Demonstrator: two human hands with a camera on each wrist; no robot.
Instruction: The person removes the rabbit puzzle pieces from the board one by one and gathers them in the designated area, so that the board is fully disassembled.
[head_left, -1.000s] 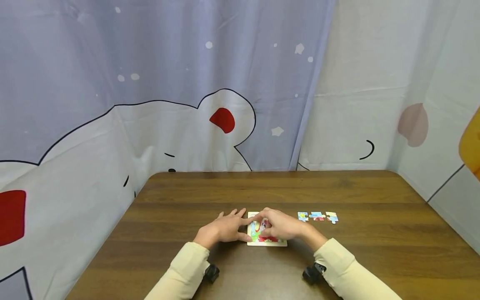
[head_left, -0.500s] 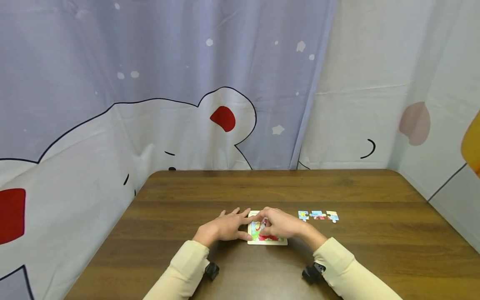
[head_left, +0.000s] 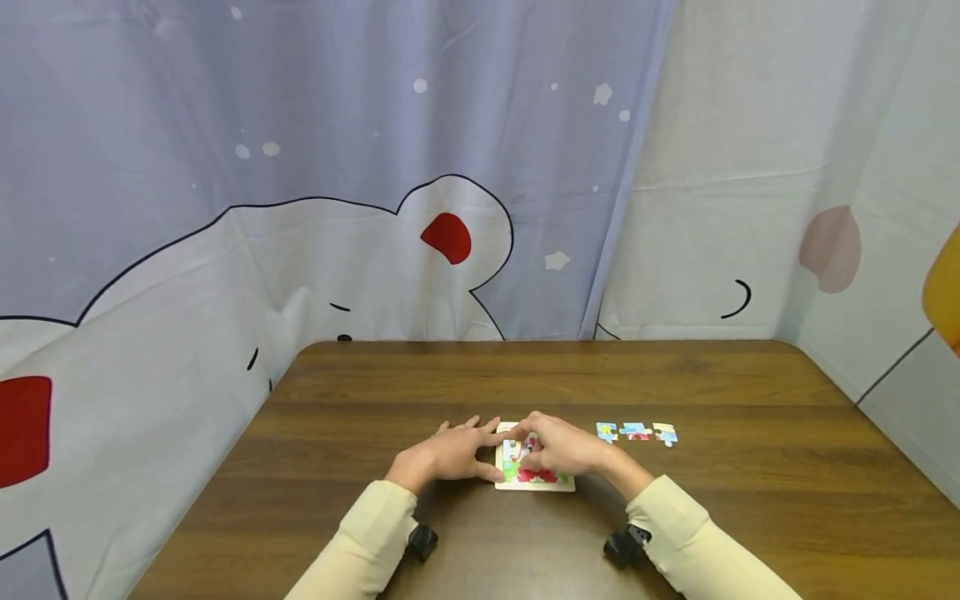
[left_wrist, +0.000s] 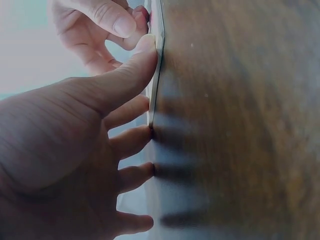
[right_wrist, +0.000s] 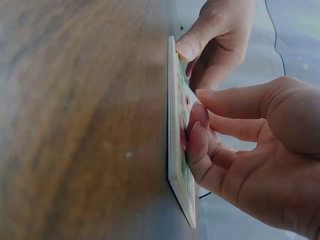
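Note:
A small jigsaw puzzle board (head_left: 536, 487) with a red and green picture lies flat on the table in the head view. My left hand (head_left: 446, 457) spreads its fingers at the board's left side, thumb resting on the near left corner. Curled over the picture, my right hand (head_left: 564, 447) brings thumb and fingertips together at a puzzle piece, mostly hidden behind the fingers. From the right wrist view, the thin edge of the board (right_wrist: 173, 115) shows, with the right fingertips (right_wrist: 198, 131) right at its surface. The left wrist view shows the left thumb (left_wrist: 135, 67) on the rim.
Three loose puzzle pieces lie in a row right of the board: a left one (head_left: 607, 432), a middle one (head_left: 636, 431) and a right one (head_left: 664, 433). The brown wooden table (head_left: 720, 500) ends at a patterned curtain (head_left: 360, 250).
Both hands stay nearly in place. Between the right thumb and index finger, the yellow patch with a red curve seen earlier now shows mostly white.

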